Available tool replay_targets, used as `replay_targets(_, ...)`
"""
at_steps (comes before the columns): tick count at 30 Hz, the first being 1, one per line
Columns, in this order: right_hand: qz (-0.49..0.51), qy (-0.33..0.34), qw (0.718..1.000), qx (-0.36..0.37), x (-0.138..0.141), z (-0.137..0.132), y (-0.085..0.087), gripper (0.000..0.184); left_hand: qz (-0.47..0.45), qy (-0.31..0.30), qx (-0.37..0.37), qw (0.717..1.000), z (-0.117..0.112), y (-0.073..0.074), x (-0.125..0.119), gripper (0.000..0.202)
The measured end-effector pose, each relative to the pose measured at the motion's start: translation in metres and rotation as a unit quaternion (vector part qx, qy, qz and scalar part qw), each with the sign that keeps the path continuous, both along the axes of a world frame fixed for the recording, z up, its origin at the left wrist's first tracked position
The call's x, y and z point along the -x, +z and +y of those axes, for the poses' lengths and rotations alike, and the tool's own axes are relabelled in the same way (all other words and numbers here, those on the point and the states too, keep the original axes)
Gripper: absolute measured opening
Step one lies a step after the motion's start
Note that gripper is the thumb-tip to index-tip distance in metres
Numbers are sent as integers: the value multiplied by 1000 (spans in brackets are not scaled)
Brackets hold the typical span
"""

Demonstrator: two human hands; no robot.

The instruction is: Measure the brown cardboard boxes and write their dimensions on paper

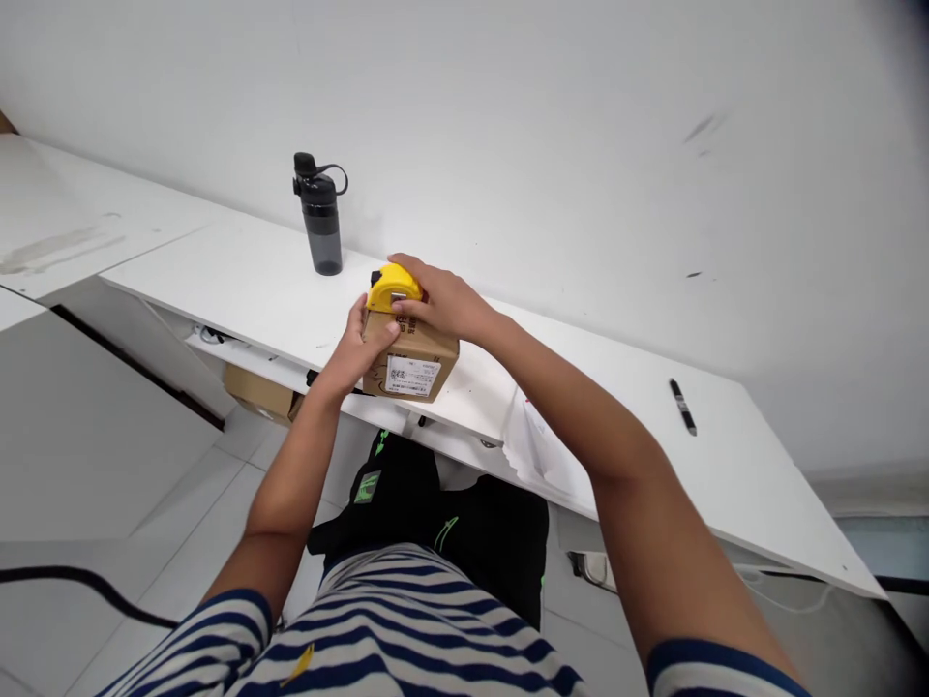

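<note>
From where I stand, a carton (257, 390) sits below the front edge of the worktop (247, 261), towards its left end. A dark bottle (321, 227) stands upright by the back edge. Next, the left hand (359, 348) grips a box (435, 353) at the front edge, thumb on its top; I can't tell whether the box rests there or is held just above. On its top, at the far side, is a yellow tape measure (396, 284), clasped by the right hand (451, 302). White paper (537, 447) lies along the front edge, partly behind the right forearm. A black pen (682, 407) lies near the back right corner.
</note>
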State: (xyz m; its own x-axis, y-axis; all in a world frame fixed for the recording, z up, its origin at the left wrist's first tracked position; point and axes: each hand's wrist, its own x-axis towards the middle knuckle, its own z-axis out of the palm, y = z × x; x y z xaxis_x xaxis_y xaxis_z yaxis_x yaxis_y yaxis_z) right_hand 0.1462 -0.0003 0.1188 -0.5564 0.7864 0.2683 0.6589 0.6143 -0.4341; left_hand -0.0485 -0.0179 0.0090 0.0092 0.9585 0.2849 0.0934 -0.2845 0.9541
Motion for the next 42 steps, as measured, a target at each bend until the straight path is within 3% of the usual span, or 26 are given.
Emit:
replay_targets(4, -52, 25, 998, -28, 2, 7, 6, 66, -107, -30, 12, 994, -7, -4, -14, 92)
replay_targets(7, -63, 39, 997, -23, -4, 7, 7, 65, -111, -37, -15, 993, -8, -4, -17, 82)
replay_targets(11, -86, 20, 996, -20, -20, -5, 13, 61, -79, 3, -52, 996, -10, -1, -19, 63)
replay_targets(17, -106, -29, 994, -7, -79, -32, 18, 57, -59, 11, -63, 996, -12, 5, -20, 63)
replay_targets(21, -100, -65, 993, -6, -121, -45, 12, 56, -64, 12, -63, 996, -11, 5, -19, 65)
replay_targets(24, -90, -77, 993, 7, -135, -50, 4, 55, -75, 12, -67, 995, -10, 4, -20, 64)
replay_targets(30, -81, -83, 993, 1, -134, -50, -2, 55, -97, 3, -48, 994, -8, 3, -20, 60)
replay_targets(37, -53, -77, 995, -23, -128, -48, 16, 55, -94, 1, -50, 994, -8, 3, -21, 63)
replay_targets(42, -64, -30, 997, -27, -81, -23, 15, 55, -69, 17, -48, 996, -7, 3, -21, 65)
